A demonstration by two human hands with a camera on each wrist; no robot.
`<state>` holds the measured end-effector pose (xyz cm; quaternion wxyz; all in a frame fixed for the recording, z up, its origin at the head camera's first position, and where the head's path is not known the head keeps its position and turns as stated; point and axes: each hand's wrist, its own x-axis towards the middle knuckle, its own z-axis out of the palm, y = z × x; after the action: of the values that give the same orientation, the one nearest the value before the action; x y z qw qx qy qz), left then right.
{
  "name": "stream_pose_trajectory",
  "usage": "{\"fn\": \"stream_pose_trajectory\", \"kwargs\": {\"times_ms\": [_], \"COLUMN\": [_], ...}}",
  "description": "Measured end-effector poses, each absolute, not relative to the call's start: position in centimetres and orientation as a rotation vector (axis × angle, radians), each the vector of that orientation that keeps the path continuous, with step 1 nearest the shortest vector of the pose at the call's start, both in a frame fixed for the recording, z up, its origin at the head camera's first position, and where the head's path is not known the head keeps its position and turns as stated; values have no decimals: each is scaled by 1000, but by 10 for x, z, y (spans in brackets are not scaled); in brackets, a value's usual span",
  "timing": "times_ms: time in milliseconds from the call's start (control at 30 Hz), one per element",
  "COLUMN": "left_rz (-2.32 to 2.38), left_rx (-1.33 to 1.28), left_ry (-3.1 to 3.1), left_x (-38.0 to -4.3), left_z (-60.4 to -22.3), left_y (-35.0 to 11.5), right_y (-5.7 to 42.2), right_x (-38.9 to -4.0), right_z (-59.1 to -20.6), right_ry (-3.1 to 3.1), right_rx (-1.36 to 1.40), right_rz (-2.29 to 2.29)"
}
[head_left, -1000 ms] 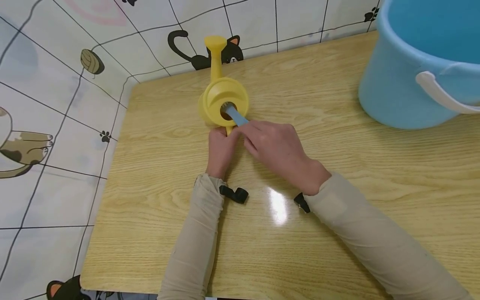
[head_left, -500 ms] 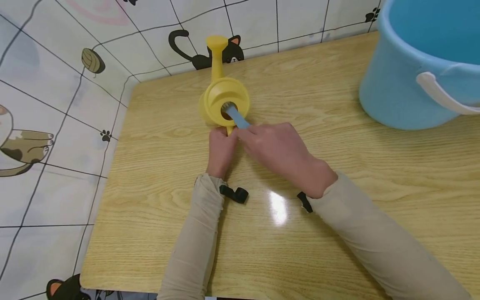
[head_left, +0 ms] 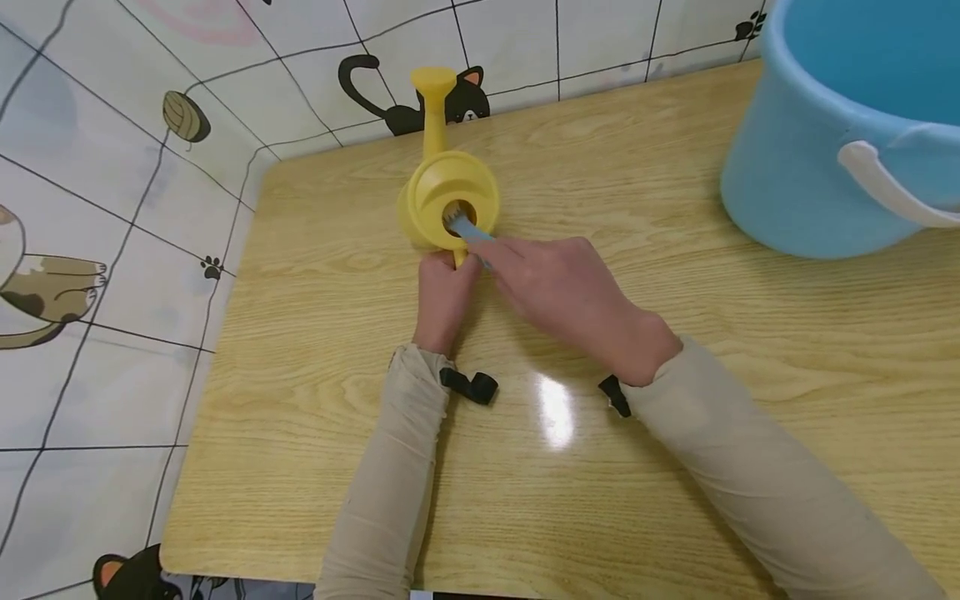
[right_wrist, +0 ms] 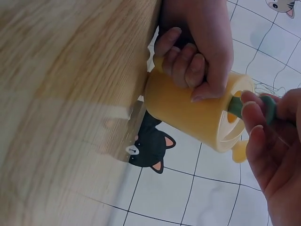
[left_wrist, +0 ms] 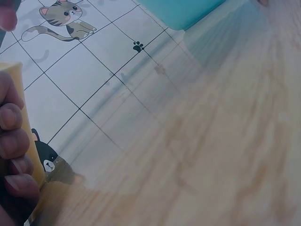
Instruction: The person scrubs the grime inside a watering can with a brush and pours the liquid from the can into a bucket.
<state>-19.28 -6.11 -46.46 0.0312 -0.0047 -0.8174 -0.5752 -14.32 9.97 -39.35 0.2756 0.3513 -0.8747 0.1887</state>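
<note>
A yellow watering can (head_left: 480,179) stands upright on the table, its spout (head_left: 433,117) toward the back wall. My left hand (head_left: 444,300) grips the can's handle at the near side; in the right wrist view the fingers curl round it against the can's body (right_wrist: 183,113). My right hand (head_left: 558,283) pinches the blue handle of a brush (head_left: 474,232) between thumb and fingers. The brush slants into the round top opening, where part of its bristles shows; its tip is hidden inside. In the left wrist view, only left-hand fingers (left_wrist: 14,136) and a strip of yellow can show.
A large light-blue bucket (head_left: 810,175) with a white handle (head_left: 885,187) stands at the right on the wood-grain table (head_left: 337,417). Tiled-pattern walls (head_left: 600,42) with cartoon cats rise behind and on the left. The table's front edge lies below the forearms.
My right hand has shifted slightly, and the brush handle lies flatter over the can's rim, with more bristle showing in the opening. My left hand and the can stay in place.
</note>
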Motion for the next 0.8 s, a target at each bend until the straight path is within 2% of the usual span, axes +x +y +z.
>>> {"fn": "stream_pose_trajectory", "kwargs": {"times_ms": [433,633,800], "left_rz": [-1819,-1768,-1758], "left_rx": [-21,-3,12], "left_ry": [-2521,-2551,-2530], "left_x": [-193,-182,-192], "left_z": [-462,-437,-455], "left_y": [-61,-54,-57], "right_y": [103,100,102], "right_x": [-147,-149,-154], "right_z": [-394,-397,-403], "right_ry": [-2378,-2479,-2654], "right_rx": [914,696,533], "right_rz": [603,724,869]}}
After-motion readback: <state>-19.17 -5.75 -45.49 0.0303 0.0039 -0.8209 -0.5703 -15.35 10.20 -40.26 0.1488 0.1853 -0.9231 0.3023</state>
